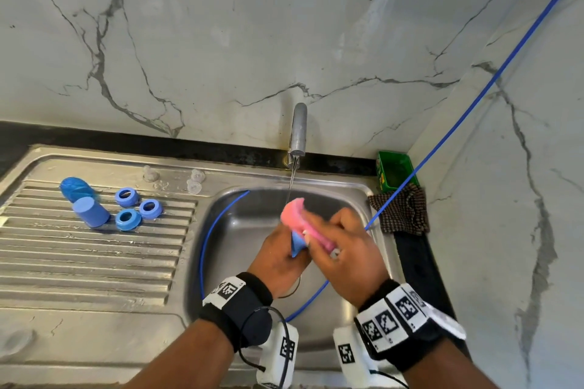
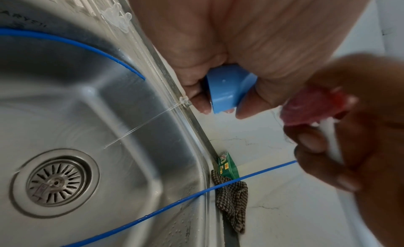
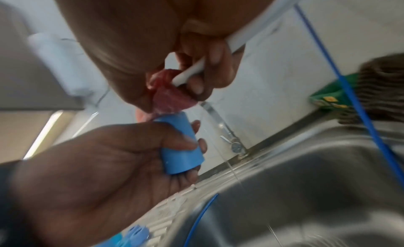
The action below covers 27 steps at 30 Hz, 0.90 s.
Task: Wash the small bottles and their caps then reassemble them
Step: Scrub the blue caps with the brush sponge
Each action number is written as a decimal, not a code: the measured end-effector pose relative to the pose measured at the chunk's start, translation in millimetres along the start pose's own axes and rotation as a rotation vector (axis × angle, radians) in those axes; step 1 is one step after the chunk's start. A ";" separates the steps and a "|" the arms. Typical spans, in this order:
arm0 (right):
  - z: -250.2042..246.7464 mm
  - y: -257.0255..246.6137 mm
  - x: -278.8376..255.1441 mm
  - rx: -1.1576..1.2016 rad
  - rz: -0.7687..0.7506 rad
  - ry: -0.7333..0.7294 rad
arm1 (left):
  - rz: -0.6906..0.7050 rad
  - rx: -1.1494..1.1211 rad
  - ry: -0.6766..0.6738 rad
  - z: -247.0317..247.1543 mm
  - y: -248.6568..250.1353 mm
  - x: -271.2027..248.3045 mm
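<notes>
Over the sink basin [image 1: 240,230], my left hand [image 1: 278,259] grips a small blue cup-shaped cap [image 1: 297,245] [image 2: 227,90] [image 3: 179,145]. My right hand [image 1: 344,246] holds a pink sponge brush [image 1: 298,218] [image 3: 172,97] by its white handle [image 3: 190,74], the sponge pressed at the cap's mouth under the running water. On the drainboard at the left lie a blue bottle [image 1: 76,188], another blue cap [image 1: 91,211] and three blue rings [image 1: 126,196] [image 1: 151,208] [image 1: 128,219]. Clear teats [image 1: 197,175] [image 1: 151,174] stand near the back rim.
The tap [image 1: 298,129] pours a thin stream into the basin. A blue tube [image 1: 442,129] runs from the upper right across the sink. A green box [image 1: 396,172] and a checked cloth [image 1: 401,211] sit in the right corner. The drain [image 2: 55,181] lies below my left hand.
</notes>
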State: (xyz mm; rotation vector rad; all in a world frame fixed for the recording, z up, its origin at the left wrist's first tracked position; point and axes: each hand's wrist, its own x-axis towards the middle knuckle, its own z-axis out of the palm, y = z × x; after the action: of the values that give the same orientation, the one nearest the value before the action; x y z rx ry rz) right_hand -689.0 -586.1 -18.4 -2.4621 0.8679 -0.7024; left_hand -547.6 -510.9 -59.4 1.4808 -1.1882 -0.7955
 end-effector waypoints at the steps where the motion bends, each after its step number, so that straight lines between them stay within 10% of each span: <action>1: 1.1 -1.3 -1.8 -0.014 -0.054 -0.032 | -0.006 -0.009 -0.011 0.1 -2.7 0.0; 19: 3.5 11.3 2.7 0.132 0.085 0.103 | -0.171 0.058 -0.058 -12.4 2.2 -1.0; 27: 0.4 6.7 -2.6 0.190 0.015 0.091 | -0.558 -0.781 0.072 -10.3 26.2 -0.6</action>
State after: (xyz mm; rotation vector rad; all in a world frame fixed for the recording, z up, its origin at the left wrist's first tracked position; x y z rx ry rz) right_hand -693.6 -589.1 -23.2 -2.2683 0.8117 -0.8559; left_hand -545.4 -506.6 -31.6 1.1445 -0.3007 -1.3730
